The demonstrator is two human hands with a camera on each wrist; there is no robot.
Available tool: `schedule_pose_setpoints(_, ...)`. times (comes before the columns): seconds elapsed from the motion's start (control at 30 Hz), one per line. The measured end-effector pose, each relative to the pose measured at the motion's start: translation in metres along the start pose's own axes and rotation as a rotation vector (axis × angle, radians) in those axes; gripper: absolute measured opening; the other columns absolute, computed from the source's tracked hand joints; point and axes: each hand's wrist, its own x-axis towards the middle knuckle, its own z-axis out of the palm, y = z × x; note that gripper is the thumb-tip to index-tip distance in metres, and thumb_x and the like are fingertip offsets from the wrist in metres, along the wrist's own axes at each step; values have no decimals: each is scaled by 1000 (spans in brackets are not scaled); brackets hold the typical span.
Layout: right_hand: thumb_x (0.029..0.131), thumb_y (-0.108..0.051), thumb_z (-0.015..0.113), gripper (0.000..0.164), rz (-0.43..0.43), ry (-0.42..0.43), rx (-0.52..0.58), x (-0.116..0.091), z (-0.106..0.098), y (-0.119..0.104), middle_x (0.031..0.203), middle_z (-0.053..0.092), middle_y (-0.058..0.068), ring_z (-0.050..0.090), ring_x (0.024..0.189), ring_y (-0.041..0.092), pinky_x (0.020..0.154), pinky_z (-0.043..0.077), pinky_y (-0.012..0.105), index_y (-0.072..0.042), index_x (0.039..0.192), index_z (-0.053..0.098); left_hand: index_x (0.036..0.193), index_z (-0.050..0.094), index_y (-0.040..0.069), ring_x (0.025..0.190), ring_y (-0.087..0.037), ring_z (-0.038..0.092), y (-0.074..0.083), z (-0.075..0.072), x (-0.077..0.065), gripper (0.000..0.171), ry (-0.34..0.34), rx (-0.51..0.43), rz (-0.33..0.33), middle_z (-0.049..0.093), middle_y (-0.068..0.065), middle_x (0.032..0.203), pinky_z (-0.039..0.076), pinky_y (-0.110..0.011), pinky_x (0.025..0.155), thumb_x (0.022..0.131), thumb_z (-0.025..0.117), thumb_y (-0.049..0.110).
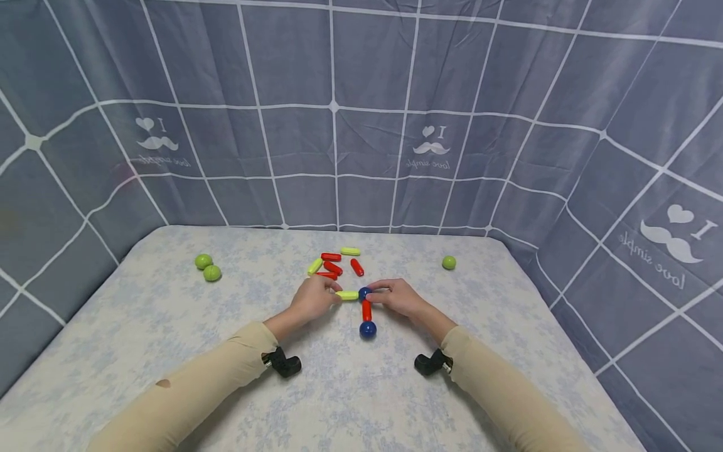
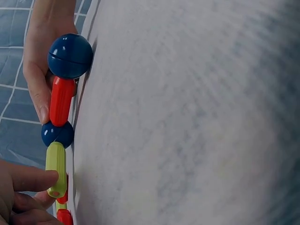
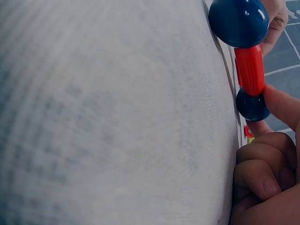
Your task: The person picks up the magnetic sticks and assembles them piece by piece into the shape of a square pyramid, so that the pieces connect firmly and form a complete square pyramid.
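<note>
My left hand [image 1: 314,297] pinches the outer end of a yellow-green rod [image 1: 347,295] between thumb and fingers. The rod's other end meets a blue ball [image 1: 364,293], which my right hand [image 1: 398,296] holds between thumb and fingertips. From that ball a red rod [image 1: 367,311] runs toward me to a second blue ball [image 1: 368,330], so the joined pieces form a corner. In the left wrist view the yellow-green rod [image 2: 56,164] lines up against the farther ball [image 2: 58,134]. The right wrist view shows my thumb against that ball [image 3: 253,105].
Beyond my hands lie several loose rods, among them a red rod [image 1: 357,267] and a yellow-green rod [image 1: 350,251]. Two green balls [image 1: 212,273] sit at the left and one green ball [image 1: 449,262] at the right. A grey checked curtain [image 1: 373,144] hangs behind the table [image 1: 350,402].
</note>
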Motion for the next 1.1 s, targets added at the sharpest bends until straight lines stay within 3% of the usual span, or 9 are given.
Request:
schedule_pose_setpoints(0.23,86,-42,78,41,-6,8,0,0,0,0,138,62,5,52,110,20,86,41,34,-21,120,75,114,76,8,76,-16,55,-3,-1,-5,31,32,-18,30,72,-4,98,44,-28,66,85,78,20)
schedule_pose_setpoints(0.47,86,-41,77,40,-10,6,-2,0,1,1,141,60,6,52,115,22,91,42,38,-21,121,75,118,72,9,63,-16,52,-12,-10,-13,36,61,-101,-11,63,-5,79,42,-29,56,86,75,26)
schedule_pose_setpoints(0.77,87,-41,77,40,-23,6,4,1,0,1,142,59,7,51,125,24,99,41,43,-21,121,75,119,71,10,52,-16,45,-32,-34,-24,37,139,-120,-31,50,-1,62,37,-30,50,91,73,34)
schedule_pose_setpoints(1.1,87,-40,76,40,-31,6,8,-1,-1,2,142,60,7,50,130,26,106,39,47,-20,123,74,123,69,7,54,-18,42,-56,-66,-37,42,212,-115,-45,47,-1,63,36,-30,49,94,70,37)
